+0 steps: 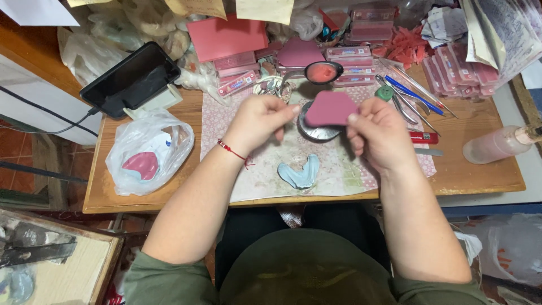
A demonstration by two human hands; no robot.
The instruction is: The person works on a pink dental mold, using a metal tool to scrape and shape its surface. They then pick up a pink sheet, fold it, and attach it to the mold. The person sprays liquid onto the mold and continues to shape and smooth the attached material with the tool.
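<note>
Both hands hold a pink wax sheet (330, 108) up above a small round metal dish (316, 131) on the patterned cloth (339, 169) of the wooden table (485, 169). The right hand (381, 135) is closed on the sheet's right edge, pinching it between thumb and fingers. The left hand (259, 121) is curled, with its fingertips at the sheet's left corner; whether they grip the corner or only touch it is hard to tell from this angle.

The sheet is a rounded trapezoid. Its long axis runs left to right between the two hands, its narrower edge faces away from the person and its wider edge faces the body. It lies roughly flat, its broad face turned up to the camera.

Judging by this hold, the risks are plain. A sheet this thin, pinched hard at one edge, may bend, crease or crack. If the left fingertips slip, the free side may sag toward the dish below. A pale blue dental cast (299, 172) lies on the cloth just nearer the body, and a falling sheet could land on it.
</note>
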